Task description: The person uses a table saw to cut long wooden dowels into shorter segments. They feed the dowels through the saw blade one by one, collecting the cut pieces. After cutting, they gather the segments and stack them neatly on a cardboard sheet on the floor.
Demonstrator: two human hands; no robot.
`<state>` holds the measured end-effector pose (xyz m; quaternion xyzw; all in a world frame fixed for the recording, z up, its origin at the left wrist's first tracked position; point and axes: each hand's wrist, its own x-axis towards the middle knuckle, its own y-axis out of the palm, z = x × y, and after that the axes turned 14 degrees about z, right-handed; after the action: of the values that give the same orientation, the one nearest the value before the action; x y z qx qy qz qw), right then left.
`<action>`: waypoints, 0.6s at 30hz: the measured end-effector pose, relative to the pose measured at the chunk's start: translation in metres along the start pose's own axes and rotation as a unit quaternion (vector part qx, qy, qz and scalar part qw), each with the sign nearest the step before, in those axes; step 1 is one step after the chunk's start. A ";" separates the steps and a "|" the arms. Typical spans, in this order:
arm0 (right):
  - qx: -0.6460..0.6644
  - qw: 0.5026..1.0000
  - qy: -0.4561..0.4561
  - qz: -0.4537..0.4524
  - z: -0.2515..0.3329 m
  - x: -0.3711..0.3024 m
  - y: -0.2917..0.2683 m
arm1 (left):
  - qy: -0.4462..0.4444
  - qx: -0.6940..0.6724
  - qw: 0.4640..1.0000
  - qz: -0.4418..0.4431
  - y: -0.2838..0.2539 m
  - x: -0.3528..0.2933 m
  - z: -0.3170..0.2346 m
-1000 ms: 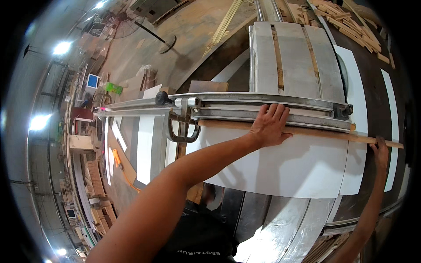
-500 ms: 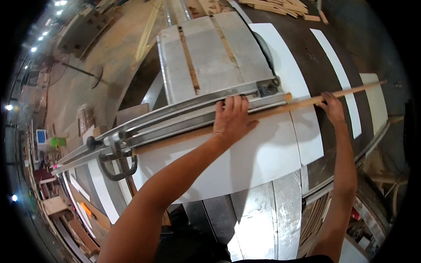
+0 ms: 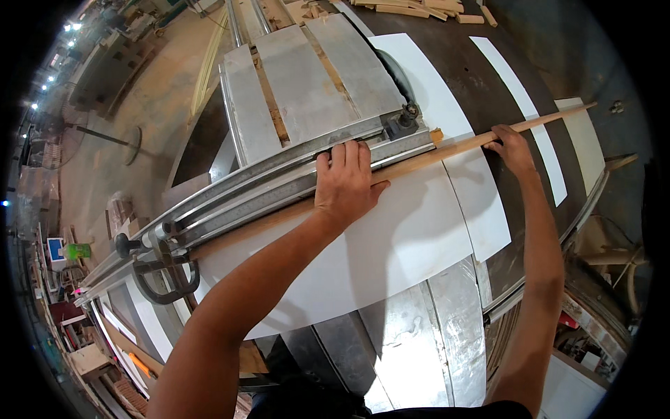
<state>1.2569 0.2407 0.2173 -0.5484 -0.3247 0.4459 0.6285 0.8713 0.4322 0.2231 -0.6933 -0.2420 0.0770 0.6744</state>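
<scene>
A long wooden strip point(image 3: 457, 149) lies along the near side of a slotted metal fence point(image 3: 279, 199), across white board on a sliding saw table. My left hand point(image 3: 343, 183) is closed over the fence, fingers curled on its top and thumb against the strip. Farther right, my right hand point(image 3: 513, 148) grips the strip between thumb and fingers. Beneath both lies the white board point(image 3: 412, 230), with a narrow seam in its right part. A black C-shaped clamp point(image 3: 164, 283) sits at the fence's left end. Whatever the left palm covers is hidden.
Beyond the fence is a grooved metal table point(image 3: 307, 84). White strips point(image 3: 513, 77) lie on the dark tabletop point(image 3: 481, 91) at right. Wood offcuts point(image 3: 419, 8) are piled at the back. A standing fan point(image 3: 132, 145) is on the floor at left.
The fence, board and strip appear shifted a little left in the picture as the view moves. Both hands keep the same holds.
</scene>
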 end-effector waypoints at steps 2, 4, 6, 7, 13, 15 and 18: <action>-0.015 1.000 -0.003 0.009 0.002 0.000 0.000 | 0.001 -0.005 1.000 0.002 0.000 -0.002 -0.001; -0.018 1.000 0.001 0.012 0.005 0.002 -0.003 | -0.004 -0.011 1.000 0.015 0.001 -0.002 0.000; -0.012 1.000 0.013 0.022 0.004 -0.001 -0.004 | -0.008 -0.002 1.000 0.024 -0.001 -0.002 -0.002; -0.005 1.000 0.004 0.020 0.002 0.000 -0.001 | -0.010 0.002 1.000 0.029 -0.001 -0.002 -0.003; -0.004 1.000 -0.001 0.003 0.002 -0.001 0.001 | -0.022 0.001 0.999 0.032 0.000 -0.002 -0.001; 0.001 1.000 -0.005 -0.004 0.003 0.000 0.002 | -0.026 0.002 0.999 0.037 0.000 -0.001 -0.001; -0.011 1.000 -0.003 -0.001 -0.002 -0.002 0.003 | -0.027 0.001 0.999 0.045 0.000 -0.002 -0.002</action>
<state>1.2571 0.2380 0.2138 -0.5536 -0.3320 0.4429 0.6222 0.8703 0.4292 0.2226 -0.7005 -0.2284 0.1258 0.6643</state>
